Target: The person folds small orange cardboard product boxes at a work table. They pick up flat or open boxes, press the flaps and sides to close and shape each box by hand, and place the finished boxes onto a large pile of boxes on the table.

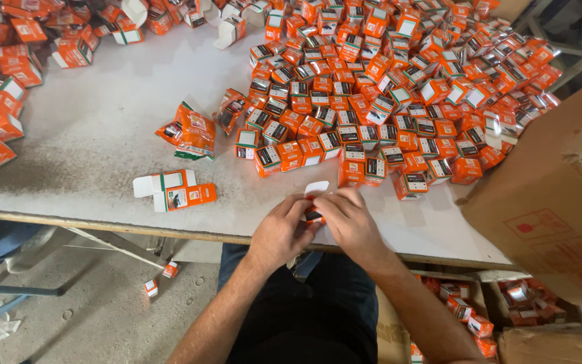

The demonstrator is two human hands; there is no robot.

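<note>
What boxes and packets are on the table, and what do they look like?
Small box: between left hand and right hand, orange, white flap up.
Flat carton: lying left of the hands, orange, white, green.
Box heap: across the table, small orange cubes.
Big cardboard box: right edge, brown.

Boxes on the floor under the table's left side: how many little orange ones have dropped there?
2. One small orange box lies just below the table edge; another sits slightly lower left. More may be hidden beneath the table.
</note>
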